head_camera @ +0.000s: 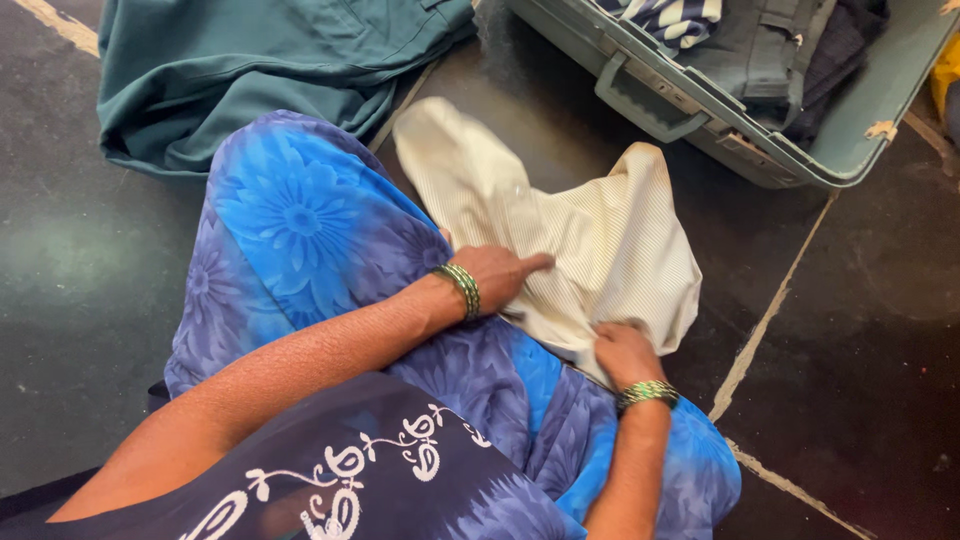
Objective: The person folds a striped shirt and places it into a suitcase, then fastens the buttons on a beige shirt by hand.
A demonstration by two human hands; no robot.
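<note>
A cream striped garment (560, 240) lay crumpled on the dark floor (860, 330) at the middle of the view, its near edge running up against the person's blue flowered lap (300, 230). The left hand (500, 275) rested flat on the garment's near side, fingers pressed together and stretched toward three o'clock, pushing the cloth down. The right hand (625, 350) sat at about five o'clock from the garment's middle, its fingers curled and pinching a fold of the lower edge. Each wrist carried green bangles (462, 290).

At one o'clock from the garment stood an open pale green suitcase (650, 95), near but not touching it, with folded clothes (760, 45) inside, one of them striped navy and white. At eleven o'clock a teal cloth (250, 70) lay spread on the floor, just behind the person's knee.
</note>
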